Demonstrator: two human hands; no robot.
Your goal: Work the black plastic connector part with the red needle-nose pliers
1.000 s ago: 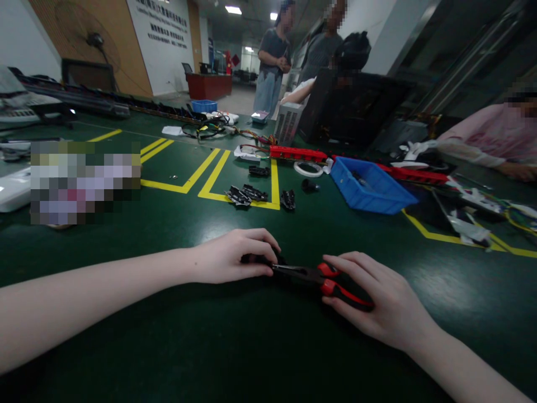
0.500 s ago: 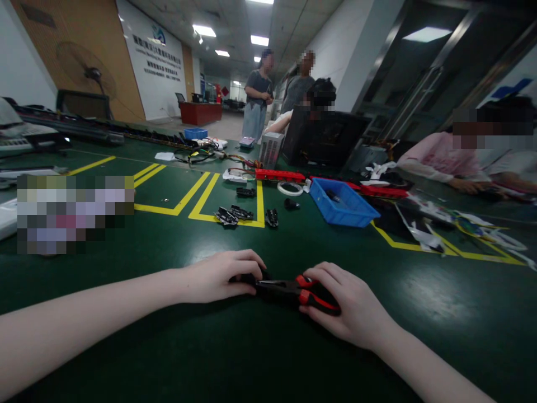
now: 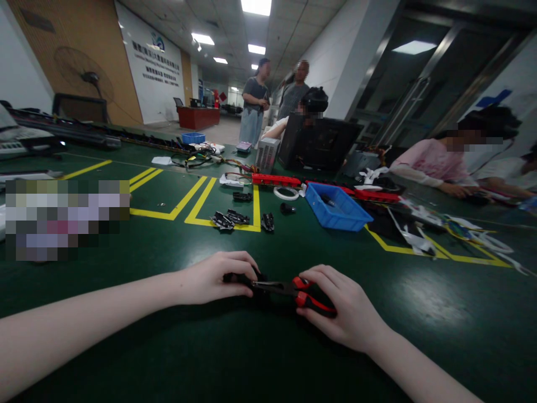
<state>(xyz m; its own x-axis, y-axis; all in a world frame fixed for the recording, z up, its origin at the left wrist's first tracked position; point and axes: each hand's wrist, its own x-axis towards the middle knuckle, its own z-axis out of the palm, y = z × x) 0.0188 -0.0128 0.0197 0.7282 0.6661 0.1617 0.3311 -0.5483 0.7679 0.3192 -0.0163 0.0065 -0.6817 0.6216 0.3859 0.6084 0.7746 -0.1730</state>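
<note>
My left hand [image 3: 212,278] rests on the green table [image 3: 168,347] with its fingers curled over a small black part [image 3: 237,277]. My right hand [image 3: 342,310] is wrapped round the red-and-black handles of a pair of pliers [image 3: 289,289]. The pliers' dark jaws point left and meet the black part under my left fingers. Both forearms lie low over the table, near its front edge.
Several small black parts [image 3: 235,218] lie on the yellow floor-style lines beyond my hands. A blue bin [image 3: 335,207], a roll of white tape [image 3: 286,193] and red strips [image 3: 274,179] sit further back. Seated people work at the right; two people stand at the far end.
The camera has tilted up, so the room and ceiling show more. My hands stay together on the pliers and the black part, sitting slightly lower in view.
</note>
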